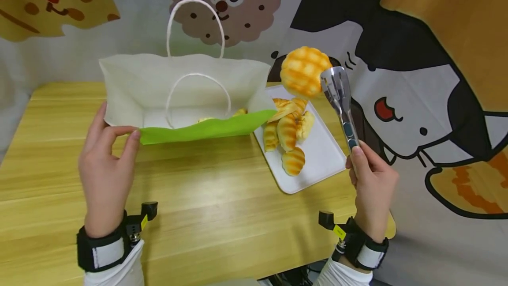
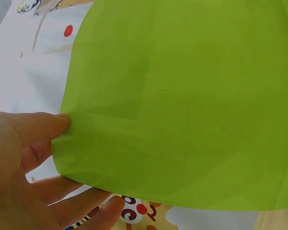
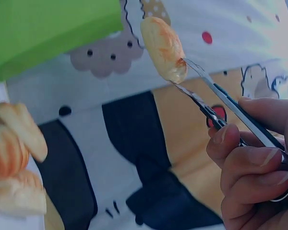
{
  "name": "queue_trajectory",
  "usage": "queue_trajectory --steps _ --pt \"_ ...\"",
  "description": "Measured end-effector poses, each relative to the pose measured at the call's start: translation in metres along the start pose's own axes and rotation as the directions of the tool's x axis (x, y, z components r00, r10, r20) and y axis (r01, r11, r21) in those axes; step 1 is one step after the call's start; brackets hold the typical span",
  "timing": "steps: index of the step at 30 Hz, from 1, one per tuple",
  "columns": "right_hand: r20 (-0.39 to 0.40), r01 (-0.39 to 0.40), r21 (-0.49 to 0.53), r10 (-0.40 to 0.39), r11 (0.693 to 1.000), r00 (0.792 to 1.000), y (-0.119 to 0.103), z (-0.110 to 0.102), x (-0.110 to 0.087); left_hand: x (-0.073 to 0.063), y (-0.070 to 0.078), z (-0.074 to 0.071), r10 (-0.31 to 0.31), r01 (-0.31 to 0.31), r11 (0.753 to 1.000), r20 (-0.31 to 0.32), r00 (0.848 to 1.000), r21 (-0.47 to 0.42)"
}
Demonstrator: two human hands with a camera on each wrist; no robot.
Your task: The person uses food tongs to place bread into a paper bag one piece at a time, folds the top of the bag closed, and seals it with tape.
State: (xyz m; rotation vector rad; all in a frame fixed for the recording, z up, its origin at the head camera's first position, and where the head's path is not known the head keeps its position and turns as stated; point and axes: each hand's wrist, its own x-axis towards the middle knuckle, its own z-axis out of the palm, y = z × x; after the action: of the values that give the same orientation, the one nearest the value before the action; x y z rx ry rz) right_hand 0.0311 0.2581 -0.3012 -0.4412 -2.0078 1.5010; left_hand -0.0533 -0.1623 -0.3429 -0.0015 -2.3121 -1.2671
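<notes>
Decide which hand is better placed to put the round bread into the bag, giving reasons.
Probably the right hand: its tongs grip the round bread, raised near the open bag, while the left hand holds the bag's edge.

Both arms [image 1: 115, 266] stretch forward in white sleeves [image 1: 341, 276], well apart, with a black strap [image 1: 85, 253] round each wrist [image 1: 99, 229]. The left hand [image 1: 105, 162] turns its back up to me, pinching between thumb [image 2: 43, 125] and forefinger, the remaining fingers [image 2: 79, 208] loosely extended and a little spread. Over on the other side, the right hand [image 1: 373, 173] grips with its thumb [image 3: 273, 114] laid nearly straight and its fingers [image 3: 252, 177] curled in towards the palm, one stacked beside the next.
</notes>
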Motion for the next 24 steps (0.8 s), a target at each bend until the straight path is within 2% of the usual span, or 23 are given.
queue_trajectory --steps 5,11,13,20,24 --pt "0.079 0.024 -0.090 -0.017 0.996 0.997 -0.013 0.016 -0.002 -0.001 -0.001 -0.001 0.003 -0.003 1.000 -0.004 1.000 0.006" --pt "0.169 0.008 -0.154 0.019 0.988 0.985 -0.021 0.035 -0.010 -0.001 -0.001 0.000 0.021 -0.021 1.000 -0.007 1.000 0.000" --pt "0.200 0.024 -0.192 0.015 0.981 0.980 -0.023 0.041 -0.013 0.000 -0.002 0.000 0.024 -0.024 1.000 -0.005 1.000 -0.002" --pt "0.303 0.199 -0.315 -0.101 0.928 0.948 -0.031 0.059 -0.016 -0.002 -0.002 -0.002 0.015 -0.015 1.000 -0.001 1.000 -0.018" --pt "0.354 0.252 -0.373 -0.114 0.893 0.928 -0.037 0.066 -0.015 -0.002 -0.004 -0.003 0.027 -0.027 0.999 -0.007 1.000 -0.021"
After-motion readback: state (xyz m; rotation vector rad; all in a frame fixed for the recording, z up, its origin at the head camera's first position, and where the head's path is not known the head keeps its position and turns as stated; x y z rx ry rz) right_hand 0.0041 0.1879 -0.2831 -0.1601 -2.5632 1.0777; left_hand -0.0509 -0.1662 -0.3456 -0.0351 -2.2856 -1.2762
